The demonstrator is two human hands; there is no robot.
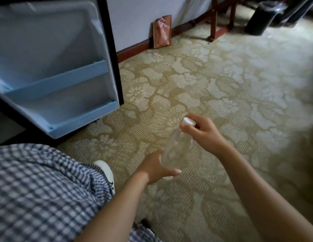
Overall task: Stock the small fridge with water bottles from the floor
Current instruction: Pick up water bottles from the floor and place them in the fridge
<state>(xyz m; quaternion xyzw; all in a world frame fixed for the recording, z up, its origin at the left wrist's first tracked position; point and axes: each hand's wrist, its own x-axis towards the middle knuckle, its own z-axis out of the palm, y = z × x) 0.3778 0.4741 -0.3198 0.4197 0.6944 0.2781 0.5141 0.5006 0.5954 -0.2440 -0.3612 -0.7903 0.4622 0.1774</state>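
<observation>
You are looking down at a carpeted floor (213, 105) that is showing a pale flower pattern on a tan ground, and your white shoe (106, 169) is resting on it at the near left. Along the far wall a brown paper bag (161, 32) is standing on the carpet and leaning against the baseboard, while reddish wooden furniture legs (213, 23) are standing just to its right. Further right, a black bin (258, 18) is sitting on the carpet in the shadowed corner.
</observation>
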